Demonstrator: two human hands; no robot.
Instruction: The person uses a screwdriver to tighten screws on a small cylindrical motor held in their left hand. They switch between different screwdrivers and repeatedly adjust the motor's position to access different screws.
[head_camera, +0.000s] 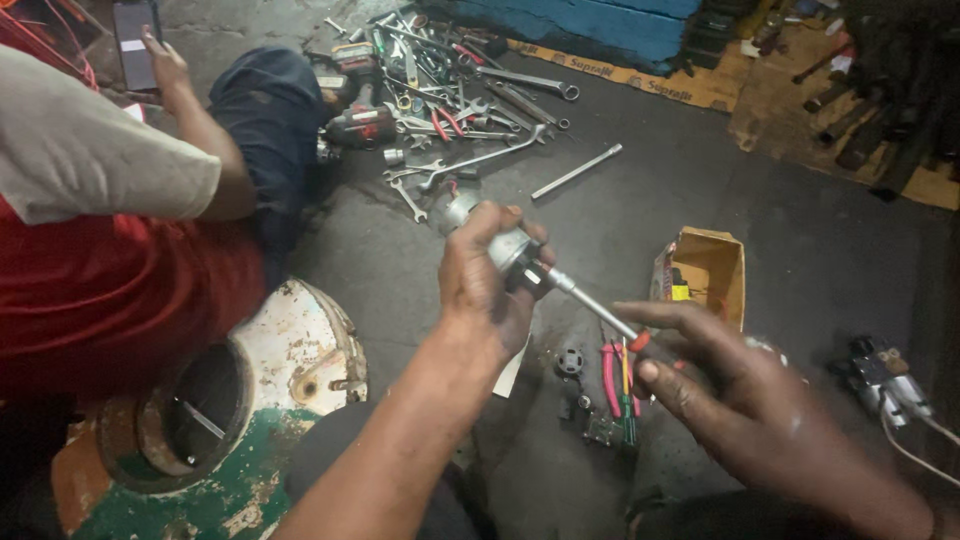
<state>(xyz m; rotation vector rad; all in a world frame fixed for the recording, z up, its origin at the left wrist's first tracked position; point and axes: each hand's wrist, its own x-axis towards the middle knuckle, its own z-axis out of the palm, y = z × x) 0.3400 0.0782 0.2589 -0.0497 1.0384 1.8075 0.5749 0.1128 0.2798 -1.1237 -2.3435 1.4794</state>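
Two hands hold one metal tool (530, 265) up above the dark floor (700, 190). The left hand (485, 285) is closed tight around its fat silver end. The right hand (745, 395) is partly open, and its fingers (660, 312) pinch the thin rod end. Pliers (618, 380) and a cardboard box (712, 272) lie just below. Many wrenches (450, 100) lie farther back, beside another person's arm (205, 140).

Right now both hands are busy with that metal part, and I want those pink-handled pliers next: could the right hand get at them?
Probably yes. The right hand hovers just beside the pink-handled pliers on the floor, nothing lying between them, but it would first have to let go of the metal part's rod.
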